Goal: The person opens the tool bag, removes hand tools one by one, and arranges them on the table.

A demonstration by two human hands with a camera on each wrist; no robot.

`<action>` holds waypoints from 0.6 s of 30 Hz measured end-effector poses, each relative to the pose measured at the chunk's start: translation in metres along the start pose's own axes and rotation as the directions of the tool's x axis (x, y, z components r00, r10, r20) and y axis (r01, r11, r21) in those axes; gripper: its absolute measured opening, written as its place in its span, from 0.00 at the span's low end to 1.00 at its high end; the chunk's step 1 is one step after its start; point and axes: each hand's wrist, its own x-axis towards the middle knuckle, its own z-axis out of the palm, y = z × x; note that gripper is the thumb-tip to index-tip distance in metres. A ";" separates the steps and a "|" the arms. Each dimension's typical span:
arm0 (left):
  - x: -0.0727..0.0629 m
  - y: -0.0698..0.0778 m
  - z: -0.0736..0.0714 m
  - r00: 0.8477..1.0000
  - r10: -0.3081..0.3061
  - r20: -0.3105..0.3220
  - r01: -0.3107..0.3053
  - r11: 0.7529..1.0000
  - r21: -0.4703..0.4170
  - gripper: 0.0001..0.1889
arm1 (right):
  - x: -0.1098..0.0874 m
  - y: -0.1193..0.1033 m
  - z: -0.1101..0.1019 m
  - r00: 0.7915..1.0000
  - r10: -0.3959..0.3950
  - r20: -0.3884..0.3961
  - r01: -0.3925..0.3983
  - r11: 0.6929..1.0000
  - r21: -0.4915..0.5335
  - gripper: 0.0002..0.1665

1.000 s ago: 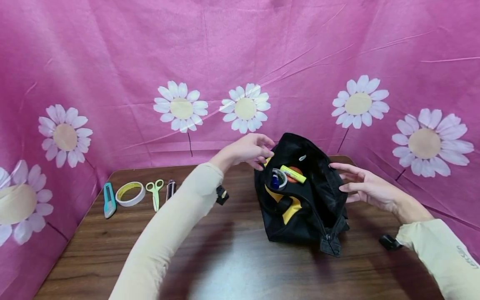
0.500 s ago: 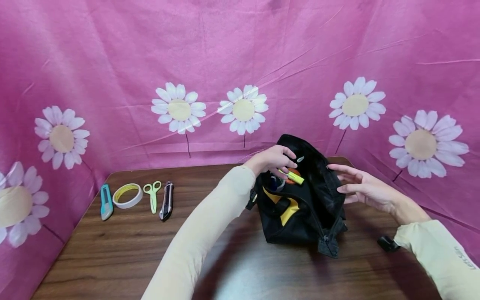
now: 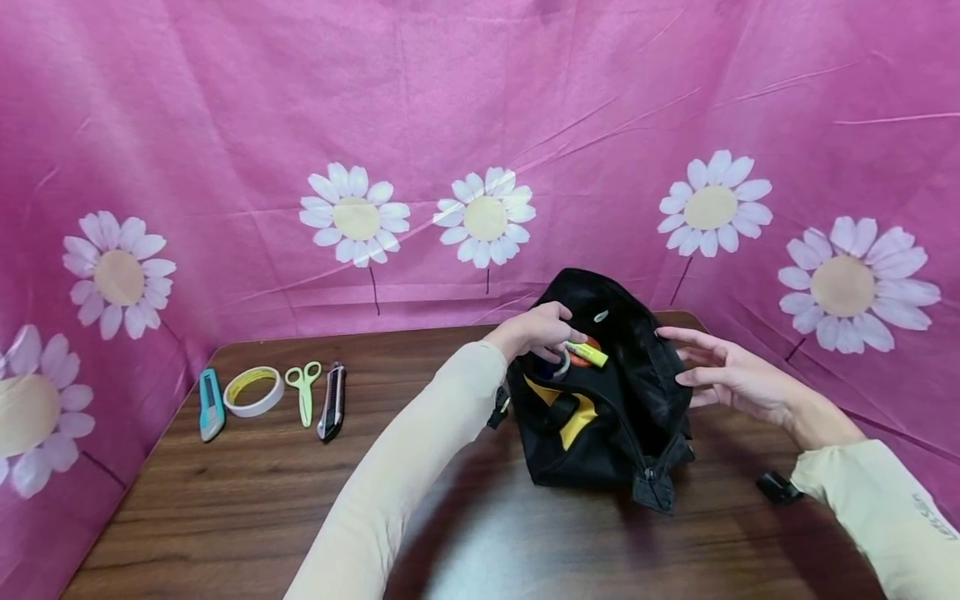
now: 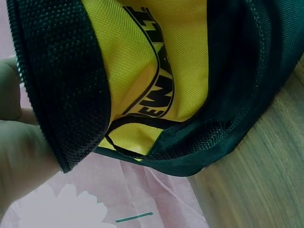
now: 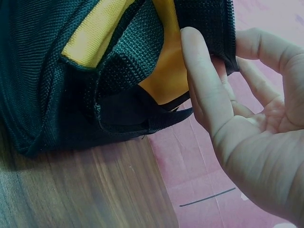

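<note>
Viewed remotely through the head camera, clock positions from its centre: pink flowered cloth [image 3: 420, 108] spans twelve o'clock behind a wooden table [image 3: 187, 500]. At four o'clock I find the black-and-yellow bag [image 3: 600, 454], unzipped. At its three o'clock, the right hand [image 3: 738, 379] pinches its rim; at its ten o'clock, the left hand [image 3: 536, 331] reaches inside. At eight o'clock lie the tape roll [image 3: 262, 407], dark cutter [image 3: 332, 402], teal cutter [image 3: 212, 406] and green scissors [image 3: 305, 400]. Smallest, a yellow tube [image 3: 591, 356] sits inside the bag at the left fingertips; whether they grip it, I cannot tell.
</note>
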 end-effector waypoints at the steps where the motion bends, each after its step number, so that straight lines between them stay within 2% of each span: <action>1: 0.000 0.000 -0.001 1.000 -0.003 0.001 0.003 1.000 -0.005 0.36 | 0.000 0.000 0.000 1.000 0.001 -0.002 -0.001 1.000 -0.005 0.39; 6: -0.005 -0.002 -0.004 0.999 -0.030 -0.026 0.029 0.999 -0.014 0.37 | -0.001 0.000 0.000 1.000 0.012 -0.023 -0.012 1.000 -0.026 0.39; 9: -0.008 -0.004 -0.004 0.998 -0.040 -0.050 0.041 0.999 0.011 0.37 | -0.002 -0.001 0.000 0.999 0.015 -0.034 -0.016 0.999 -0.030 0.40; 13: -0.008 -0.009 -0.001 0.997 -0.037 -0.068 0.040 0.999 0.037 0.38 | -0.002 -0.001 0.001 0.999 0.016 -0.030 -0.017 1.000 -0.020 0.40; 18: -0.005 -0.015 0.005 0.994 -0.034 -0.102 0.035 0.999 0.007 0.39 | -0.003 0.000 0.002 1.000 0.009 -0.019 -0.009 1.000 -0.012 0.40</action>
